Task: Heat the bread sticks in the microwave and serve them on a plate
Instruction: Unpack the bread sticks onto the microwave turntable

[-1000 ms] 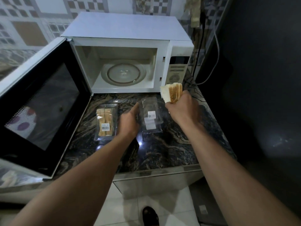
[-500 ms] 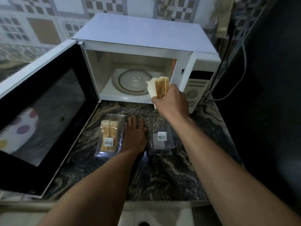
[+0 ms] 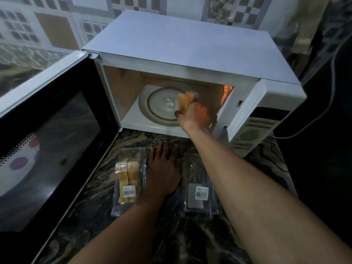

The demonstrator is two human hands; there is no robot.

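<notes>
A white microwave (image 3: 190,48) stands on the dark marble counter with its door (image 3: 47,138) swung wide open to the left. My right hand (image 3: 194,115) is inside the lit cavity, shut on a bundle of bread sticks (image 3: 185,100) held over the glass turntable (image 3: 160,105). My left hand (image 3: 163,172) rests flat on the counter, fingers apart, between two clear packs. The pack on the left (image 3: 127,180) holds more bread sticks. The pack on the right (image 3: 200,187) looks empty.
The dark marble counter (image 3: 190,235) reaches to the near edge. A control panel with a dial (image 3: 253,132) is on the microwave's right side. A cable (image 3: 327,103) hangs at the right beside a dark surface. Patterned tiles cover the back wall.
My right hand has carried the bread sticks from above the counter into the microwave cavity. The view has moved closer. My left hand stays on the counter between the packs.
</notes>
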